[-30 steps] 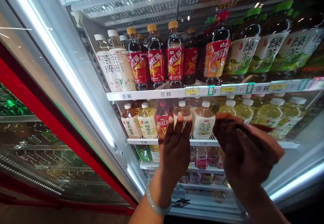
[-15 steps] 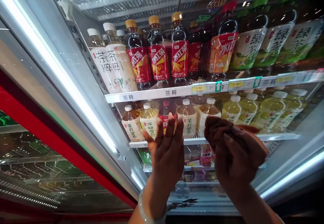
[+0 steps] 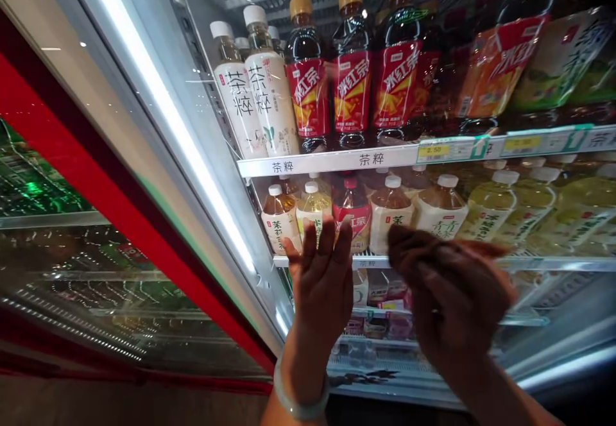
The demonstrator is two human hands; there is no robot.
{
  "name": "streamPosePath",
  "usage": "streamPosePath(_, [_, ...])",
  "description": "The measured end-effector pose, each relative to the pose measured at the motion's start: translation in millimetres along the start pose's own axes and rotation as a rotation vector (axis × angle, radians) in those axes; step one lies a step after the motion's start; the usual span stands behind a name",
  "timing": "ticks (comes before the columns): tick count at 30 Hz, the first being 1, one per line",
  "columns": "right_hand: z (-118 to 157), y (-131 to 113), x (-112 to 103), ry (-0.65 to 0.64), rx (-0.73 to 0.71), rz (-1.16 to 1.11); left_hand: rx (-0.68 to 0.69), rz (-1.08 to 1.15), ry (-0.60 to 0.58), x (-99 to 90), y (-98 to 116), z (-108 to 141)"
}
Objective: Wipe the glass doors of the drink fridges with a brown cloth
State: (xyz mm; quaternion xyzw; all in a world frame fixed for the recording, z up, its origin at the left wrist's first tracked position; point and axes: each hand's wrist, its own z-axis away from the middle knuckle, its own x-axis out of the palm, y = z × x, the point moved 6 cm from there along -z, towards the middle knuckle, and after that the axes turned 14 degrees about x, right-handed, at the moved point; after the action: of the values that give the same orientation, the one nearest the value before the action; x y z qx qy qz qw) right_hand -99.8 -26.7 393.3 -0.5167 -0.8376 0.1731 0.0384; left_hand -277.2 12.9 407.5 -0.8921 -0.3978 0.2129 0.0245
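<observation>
My left hand (image 3: 323,285) is raised in front of the drinks cooler with its fingers stretched out. It holds nothing and appears to rest against the glass door, though contact is hard to confirm. Behind its fingertips stand a pale yellow drink bottle (image 3: 312,206) and a red-labelled tea bottle (image 3: 351,211). To the right, my right hand (image 3: 462,298) is closed around a crumpled brown cloth (image 3: 414,243), dark and blurred. The cloth covers part of a white-capped tea bottle (image 3: 393,204) on the shelf behind.
Red-labelled iced tea bottles (image 3: 353,89) and white-labelled bottles (image 3: 269,86) line the upper shelf. Its price rail (image 3: 327,164) runs across. A bright light strip (image 3: 158,86) and a red door frame (image 3: 120,208) slant down at left. Reflections streak the glass.
The view has shifted, so the bottles look larger and further right. Both hands keep nearly the same pose, now further left against the shelves. The cloth stays in my right hand.
</observation>
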Motion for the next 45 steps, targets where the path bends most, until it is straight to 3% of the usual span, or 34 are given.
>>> streamPosePath(3, [21, -37, 19, -0.068, -0.126, -0.045, 0.005, 0.033, -0.009, -6.0, -7, 5])
streamPosePath(5, [12, -55, 26, -0.056, -0.167, -0.064, -0.02, -0.006, -0.029, -10.1, -15, 7])
streamPosePath(9, [-13, -55, 23, 0.046, -0.151, -0.101, -0.051, -0.102, -0.063, -14.7, -30, 16])
streamPosePath(11, [-4, -50, 22, 0.034, -0.142, -0.12, -0.048, -0.103, -0.076, -14.6, -34, 22])
streamPosePath(15, [35, -63, 38, -0.126, -0.161, -0.121, -0.003, -0.076, -0.12, -13.7, -36, 34])
streamPosePath(18, [38, -77, 48, -0.138, -0.186, -0.126, -0.021, -0.048, -0.1, -16.4, -40, 40])
streamPosePath(20, [26, -76, 44, -0.114, -0.206, -0.174, -0.057, -0.073, -0.078, -17.6, -43, 45])
streamPosePath(23, [14, -56, 30, -0.112, -0.175, -0.245, -0.084, -0.151, -0.087, -13.3, -45, 58])
streamPosePath(26, [30, -37, 22, -0.154, -0.084, -0.159, -0.075, -0.181, -0.105, -4.5, -39, 78])
streamPosePath(30, [62, -54, 37, -0.216, -0.111, -0.079, -0.075, -0.151, -0.146, 5.6, -33, 100])
streamPosePath(33, [56, -67, 43, -0.166, -0.173, -0.056, -0.069, -0.161, -0.143, 5.3, -34, 105])
streamPosePath(36, [38, -53, 30, -0.099, -0.161, -0.005, -0.06, -0.163, -0.148, 3.6, -35, 105])
streamPosePath(39, [39, -32, 14, -0.056, -0.09, -0.001, -0.084, -0.148, -0.16, 4.2, -33, 105])
streamPosePath(45, [59, -49, 35, -0.194, -0.205, -0.098, -0.103, -0.118, -0.166, 10.0, -21, 105])
